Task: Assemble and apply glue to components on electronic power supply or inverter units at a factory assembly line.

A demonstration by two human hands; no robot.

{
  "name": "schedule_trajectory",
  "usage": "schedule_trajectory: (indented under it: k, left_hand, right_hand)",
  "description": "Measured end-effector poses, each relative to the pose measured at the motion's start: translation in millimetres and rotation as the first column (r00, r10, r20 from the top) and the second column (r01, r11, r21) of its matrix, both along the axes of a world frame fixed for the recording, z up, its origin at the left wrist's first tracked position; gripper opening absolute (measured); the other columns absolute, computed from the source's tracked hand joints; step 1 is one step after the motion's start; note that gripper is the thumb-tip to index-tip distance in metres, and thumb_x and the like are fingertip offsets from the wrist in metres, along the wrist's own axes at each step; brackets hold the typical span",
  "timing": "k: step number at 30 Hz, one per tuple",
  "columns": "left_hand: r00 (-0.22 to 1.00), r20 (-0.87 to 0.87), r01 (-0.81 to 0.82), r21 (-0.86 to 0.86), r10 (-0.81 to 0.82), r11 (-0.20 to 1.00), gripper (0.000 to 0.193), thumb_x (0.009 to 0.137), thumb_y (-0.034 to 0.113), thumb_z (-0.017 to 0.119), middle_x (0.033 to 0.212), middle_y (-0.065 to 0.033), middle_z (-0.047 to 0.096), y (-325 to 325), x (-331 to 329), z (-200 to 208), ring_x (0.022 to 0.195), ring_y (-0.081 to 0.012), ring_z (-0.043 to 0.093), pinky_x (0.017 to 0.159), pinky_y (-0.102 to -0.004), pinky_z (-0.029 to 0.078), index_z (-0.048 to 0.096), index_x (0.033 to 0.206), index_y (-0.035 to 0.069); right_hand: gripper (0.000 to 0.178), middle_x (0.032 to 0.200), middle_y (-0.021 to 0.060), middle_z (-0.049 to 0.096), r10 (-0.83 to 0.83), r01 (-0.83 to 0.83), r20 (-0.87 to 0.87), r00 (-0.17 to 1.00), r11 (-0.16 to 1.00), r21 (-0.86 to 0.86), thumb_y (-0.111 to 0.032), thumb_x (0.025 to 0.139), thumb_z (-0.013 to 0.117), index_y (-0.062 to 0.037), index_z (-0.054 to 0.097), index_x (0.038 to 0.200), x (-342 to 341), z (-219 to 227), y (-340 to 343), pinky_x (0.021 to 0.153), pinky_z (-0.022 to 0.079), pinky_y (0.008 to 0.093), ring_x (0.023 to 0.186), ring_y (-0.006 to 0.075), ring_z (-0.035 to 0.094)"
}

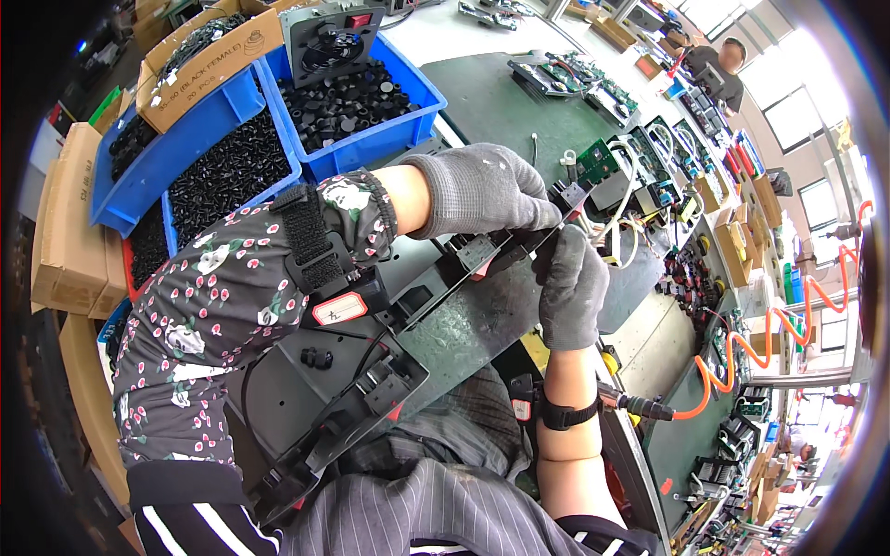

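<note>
My left hand (482, 190), in a grey work glove, grips the far edge of a black metal housing panel (422, 298) with its fingers closed. At the panel's right end is my right hand (573, 292), also gloved, its fingers pinched on the edge. Small sockets and a metal block (477, 250) sit along the panel between my hands. Closer to my body lies a similar black panel (320, 394), with a black cable and black round fittings (316, 358) on it. My fingers hide part of the gripped edge.
Blue bins (431, 104) of black caps and screws stand at the left, beside cardboard boxes (69, 218). Circuit boards with white cables (623, 181) lie right on the green mat (468, 93). An orange coiled hose (742, 375) runs to a black connector (644, 406). Another person (718, 74) is far off.
</note>
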State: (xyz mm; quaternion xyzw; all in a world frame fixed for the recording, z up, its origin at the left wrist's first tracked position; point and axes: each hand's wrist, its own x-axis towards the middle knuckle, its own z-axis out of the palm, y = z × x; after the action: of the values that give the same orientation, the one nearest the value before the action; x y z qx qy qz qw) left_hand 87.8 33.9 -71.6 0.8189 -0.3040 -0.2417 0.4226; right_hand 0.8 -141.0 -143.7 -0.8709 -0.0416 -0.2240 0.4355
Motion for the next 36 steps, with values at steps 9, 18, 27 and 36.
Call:
schedule_trajectory:
  k: [9, 18, 27, 36]
  left_hand:
    - [0.998, 0.048, 0.037, -0.029, -0.035, 0.999, 0.031, 0.086, 0.035, 0.066, 0.088, -0.0052, 0.069, 2.1, -4.7, 0.7, 0.084, -0.0122, 0.062, 0.080, -0.0284, 0.049, 0.069, 0.102, 0.008]
    - [1.000, -0.003, 0.026, -0.052, -0.026, 0.998, 0.030, 0.088, 0.033, 0.065, 0.092, -0.0050, 0.069, 0.1, 0.3, -8.4, 0.086, -0.0122, 0.061, 0.082, -0.0289, 0.049, 0.068, 0.102, 0.006]
    - [0.999, -0.022, 0.024, -0.131, -0.027, 0.991, 0.035, 0.087, 0.031, 0.067, 0.099, -0.0043, 0.067, -1.1, 3.2, -16.5, 0.092, -0.0108, 0.061, 0.082, -0.0254, 0.048, 0.065, 0.112, 0.006]
    - [0.962, -0.191, 0.119, -0.355, -0.197, 0.927, 0.031, 0.085, 0.018, 0.066, 0.092, -0.0021, 0.068, 5.7, 3.9, -2.2, 0.082, -0.0058, 0.059, 0.073, -0.0216, 0.048, 0.067, 0.113, 0.003]
  right_hand:
    - [0.026, 0.077, 0.0128, 0.060, -0.035, 0.078, 0.198, 0.980, 0.974, -0.213, -0.028, 0.091, 0.061, -0.0028, 0.059, 0.097, -2.2, 10.2, 0.2, 0.061, 0.047, 0.0359, 0.067, 0.0278, 0.060]
    - [0.026, 0.067, 0.0063, 0.053, -0.041, 0.066, 0.119, 0.992, 0.974, -0.217, -0.026, 0.100, 0.045, -0.0027, 0.056, 0.099, -4.9, 7.7, 9.1, 0.061, 0.044, 0.0312, 0.062, 0.0175, 0.053]
    - [0.034, 0.069, 0.0135, 0.060, 0.028, -0.010, -0.149, 0.988, 0.992, 0.125, -0.030, 0.099, 0.047, -0.0002, 0.060, 0.088, -3.3, 3.0, -9.2, 0.062, 0.045, 0.0348, 0.062, 0.0298, 0.057]
    - [0.020, 0.075, 0.0131, 0.062, -0.023, 0.026, -0.054, 0.998, 0.998, 0.057, -0.020, 0.091, 0.059, -0.0004, 0.061, 0.094, -7.1, 11.3, -1.7, 0.067, 0.047, 0.0328, 0.068, 0.0245, 0.060]
